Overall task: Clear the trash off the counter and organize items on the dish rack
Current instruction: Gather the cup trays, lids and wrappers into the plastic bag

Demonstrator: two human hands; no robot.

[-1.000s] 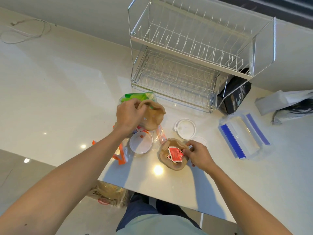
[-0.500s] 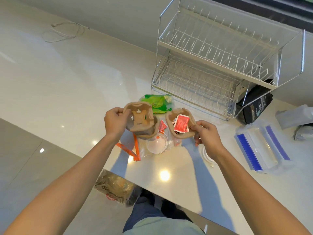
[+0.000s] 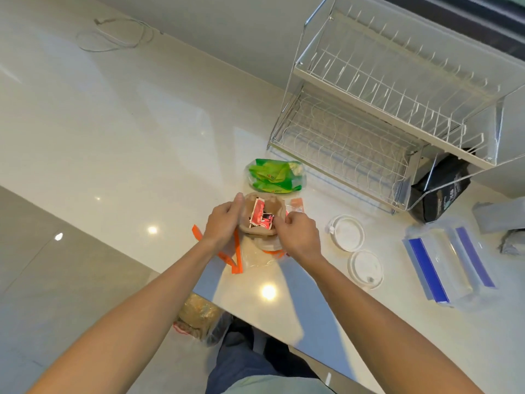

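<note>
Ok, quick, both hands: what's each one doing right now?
Left hand: grips the brown cup carrier at its left edge.
Right hand: pinches the carrier's right side by the red sachets.

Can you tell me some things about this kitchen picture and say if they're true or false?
1. Both hands, left hand and right hand, hold the brown cup holder. True.
2. The dish rack is full of plates. False: no dishes sit on it.
3. Red sauce packets lie in the cup holder. True.
4. The green packet is on the floor. False: it lies on the counter.
</note>
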